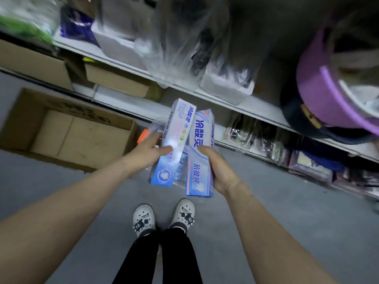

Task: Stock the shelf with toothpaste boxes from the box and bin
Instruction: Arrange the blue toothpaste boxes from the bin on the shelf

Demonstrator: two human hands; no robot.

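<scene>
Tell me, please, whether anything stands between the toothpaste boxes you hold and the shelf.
Nothing visible lies between the left box, the right box and the shelf edge, but plastic-wrapped goods crowd that shelf's front.

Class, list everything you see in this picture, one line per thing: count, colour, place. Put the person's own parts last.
toothpaste boxes: two, blue and white, one in each hand
box: one, brown, open, floor at left
bin: one, clear with orange clip, behind left-hand toothpaste box
shelf: one, white, across the upper frame
bags: several, clear, on shelf
tub: one, purple, far right
cartons: two, brown, under shelf at left
floor: grey, underfoot
shoes: two, white, bottom centre
left hand: one, grips a toothpaste box
right hand: one, grips the other
</scene>
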